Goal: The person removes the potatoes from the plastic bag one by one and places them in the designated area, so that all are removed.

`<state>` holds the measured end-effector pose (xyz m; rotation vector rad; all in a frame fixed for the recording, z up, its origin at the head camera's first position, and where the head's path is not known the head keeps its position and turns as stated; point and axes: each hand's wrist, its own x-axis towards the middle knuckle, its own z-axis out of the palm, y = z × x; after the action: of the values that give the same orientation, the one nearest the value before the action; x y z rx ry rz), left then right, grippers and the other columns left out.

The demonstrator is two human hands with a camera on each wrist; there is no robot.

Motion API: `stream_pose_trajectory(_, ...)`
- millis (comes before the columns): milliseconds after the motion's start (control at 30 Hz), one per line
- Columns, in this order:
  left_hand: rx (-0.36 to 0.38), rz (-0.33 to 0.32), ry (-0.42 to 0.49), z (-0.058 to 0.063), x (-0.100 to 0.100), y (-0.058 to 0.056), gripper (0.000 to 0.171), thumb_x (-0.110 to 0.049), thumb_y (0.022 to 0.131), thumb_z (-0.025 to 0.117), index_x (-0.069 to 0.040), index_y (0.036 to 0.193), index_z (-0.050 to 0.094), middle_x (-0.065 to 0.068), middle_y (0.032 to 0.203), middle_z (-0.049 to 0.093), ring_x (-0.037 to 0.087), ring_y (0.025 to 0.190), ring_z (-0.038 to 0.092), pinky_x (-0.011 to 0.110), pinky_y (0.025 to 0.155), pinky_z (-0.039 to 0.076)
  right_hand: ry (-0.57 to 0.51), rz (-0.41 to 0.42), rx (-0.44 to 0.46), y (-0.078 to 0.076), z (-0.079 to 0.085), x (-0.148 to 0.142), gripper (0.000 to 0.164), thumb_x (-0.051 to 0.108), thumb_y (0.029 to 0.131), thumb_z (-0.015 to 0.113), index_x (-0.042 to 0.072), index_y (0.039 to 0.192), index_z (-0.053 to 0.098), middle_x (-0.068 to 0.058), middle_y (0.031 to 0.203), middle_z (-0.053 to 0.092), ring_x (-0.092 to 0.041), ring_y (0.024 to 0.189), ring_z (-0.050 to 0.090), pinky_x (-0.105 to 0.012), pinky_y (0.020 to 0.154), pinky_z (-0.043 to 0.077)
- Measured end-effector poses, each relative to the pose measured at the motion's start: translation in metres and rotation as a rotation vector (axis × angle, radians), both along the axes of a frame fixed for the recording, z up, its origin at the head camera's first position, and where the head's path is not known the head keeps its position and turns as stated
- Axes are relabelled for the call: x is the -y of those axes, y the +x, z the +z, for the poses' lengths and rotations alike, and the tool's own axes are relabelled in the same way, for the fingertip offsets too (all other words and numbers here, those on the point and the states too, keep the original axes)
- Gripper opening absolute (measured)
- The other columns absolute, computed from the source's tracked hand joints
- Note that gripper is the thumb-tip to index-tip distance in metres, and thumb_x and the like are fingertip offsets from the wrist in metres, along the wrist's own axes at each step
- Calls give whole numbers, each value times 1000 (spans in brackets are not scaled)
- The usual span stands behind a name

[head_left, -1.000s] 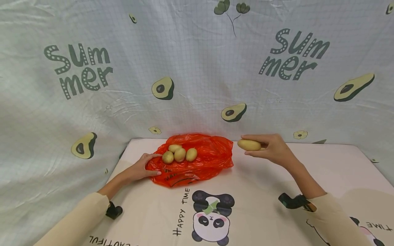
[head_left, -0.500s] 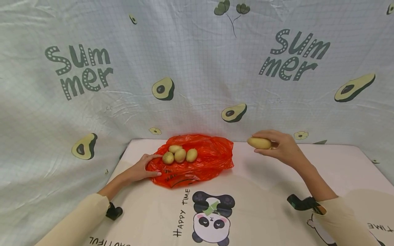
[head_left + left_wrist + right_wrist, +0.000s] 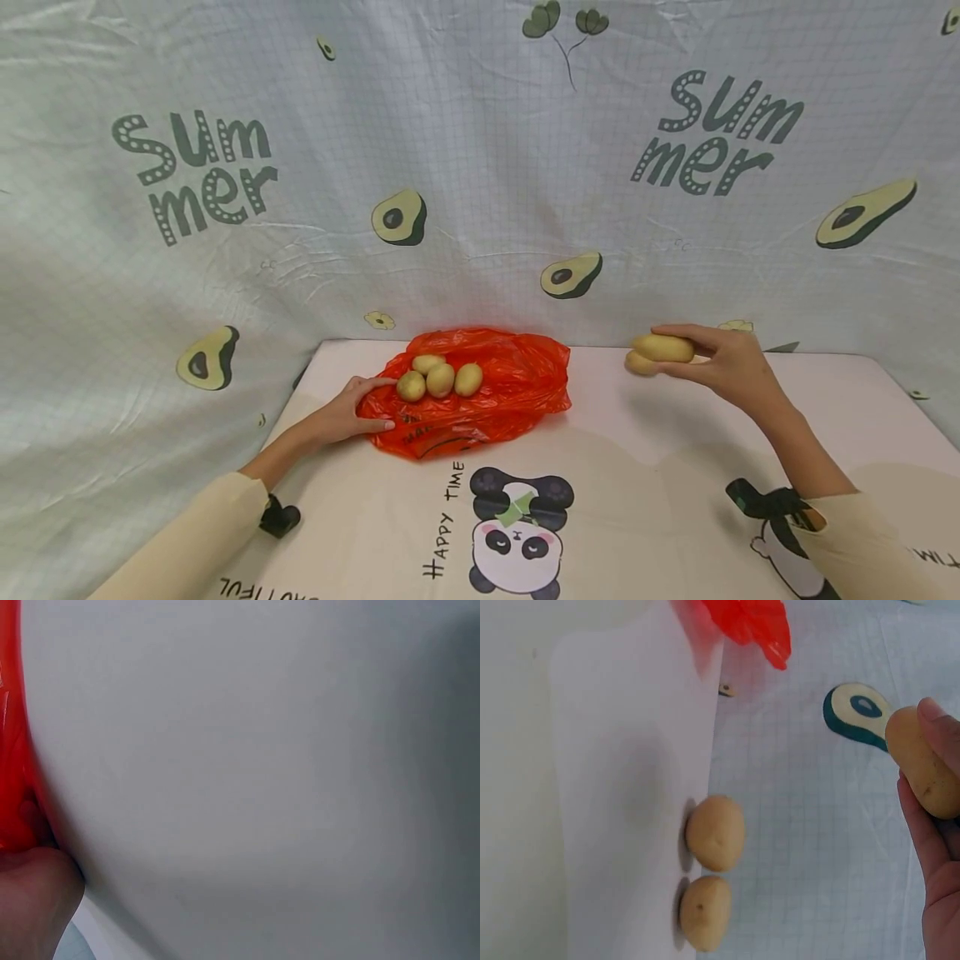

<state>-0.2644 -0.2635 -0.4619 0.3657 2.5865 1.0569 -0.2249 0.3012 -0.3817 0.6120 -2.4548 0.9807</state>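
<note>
Pale printed tabletop [image 3: 637, 533] says "HAPPY TIME" lower centre; mid-left, the left hand [image 3: 352, 410] has fingers spread on a crinkly red plastic bag [image 3: 521, 375], probably steadying it under four oval yellow potatoes [image 3: 440, 380]; right of centre, the right hand [image 3: 723, 360] pinches another oval yellow potato [image 3: 667, 348], thumb opposite fingers, seemingly so it won't slip; whitish avocado-print backdrop [image 3: 480, 125] reads "SUMMER" upper left and upper right

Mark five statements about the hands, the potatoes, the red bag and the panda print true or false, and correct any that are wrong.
1. The right hand holds a potato. True.
2. The left hand is lifted well clear of the red bag. False: the left hand touches the red bag.
3. Only two potatoes show at the bag. False: four potatoes show there.
4. The right wrist view shows two potatoes resting on the table. True.
5. The panda print is nearer the person than the bag is. True.
</note>
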Motion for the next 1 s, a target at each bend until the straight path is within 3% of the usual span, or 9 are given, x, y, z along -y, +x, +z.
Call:
stream_pose_trajectory(400,0,-8,-4,1,0,0,77,-40,87,80,-16,150,44,16,128,37,38,130,38,63,111,32,-9,-155,109,10,-2,-22,48,23,73,94,24,118,78,8,107,75,14,93,58,-6,74,47)
stream_pose_trajectory(633,8,-4,-7,1,0,1,77,-40,87,79,-16,151,43,16,128,37,39,131,38,63,111,32,-23,-144,86,8,-3,-35,48,14,74,92,16,119,77,30,104,65,14,92,58,-4,73,48)
stream_pose_trajectory(1000,8,-1,-17,1,-1,1,78,-41,87,79,-17,151,43,16,127,37,39,130,39,63,110,33,-23,-174,70,2,-7,-55,48,13,76,91,14,121,76,38,106,60,21,94,55,-1,75,45)
